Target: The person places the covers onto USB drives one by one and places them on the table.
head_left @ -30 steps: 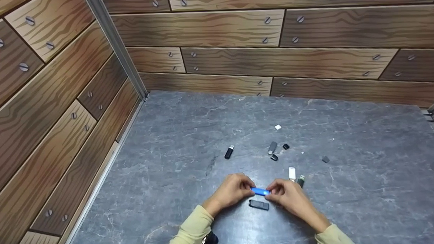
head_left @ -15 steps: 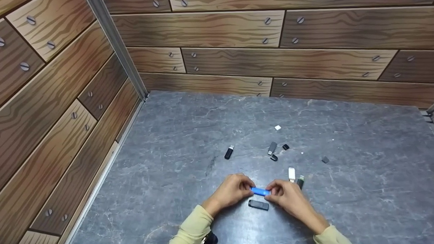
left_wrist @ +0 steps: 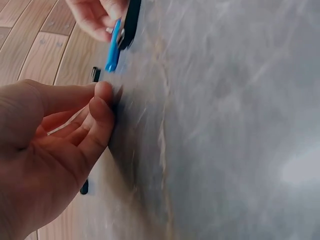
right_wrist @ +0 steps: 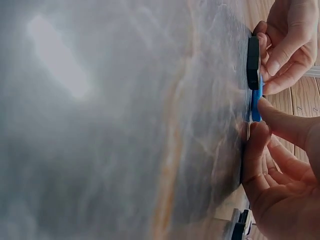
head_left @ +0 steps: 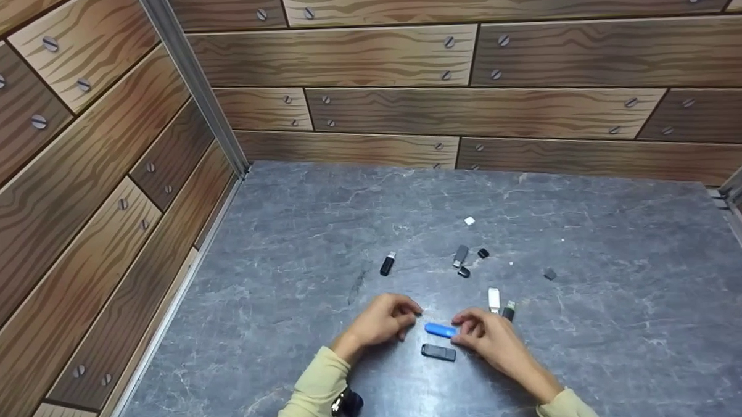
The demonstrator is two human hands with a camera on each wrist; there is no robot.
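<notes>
A blue USB stick (head_left: 440, 330) lies at the front middle of the tabletop. The thumb and fingertip of my right hand (head_left: 490, 340) pinch its right end. To its left, my left hand (head_left: 378, 320) is apart from it, fingers loosely bent with nothing between them. A dark grey USB stick (head_left: 438, 352) lies just in front of the blue one, nearly parallel. In the left wrist view, the blue USB stick (left_wrist: 113, 50) is beyond my left fingertips. The right wrist view shows the blue USB stick (right_wrist: 257, 102) partly hidden behind the dark grey one (right_wrist: 253, 62).
Beyond my right hand lie a white USB stick (head_left: 494, 299) and a dark green one (head_left: 508, 311). Farther back are a black stick (head_left: 388, 264), a grey stick (head_left: 461, 256), and several small caps, including a white one (head_left: 469, 220). Wood-patterned walls (head_left: 343, 111) border the grey marbled tabletop (head_left: 285, 236).
My left hand has let go of the blue USB stick's left end and drawn back to the left. My right hand keeps its hold. The head view has shifted slightly.
</notes>
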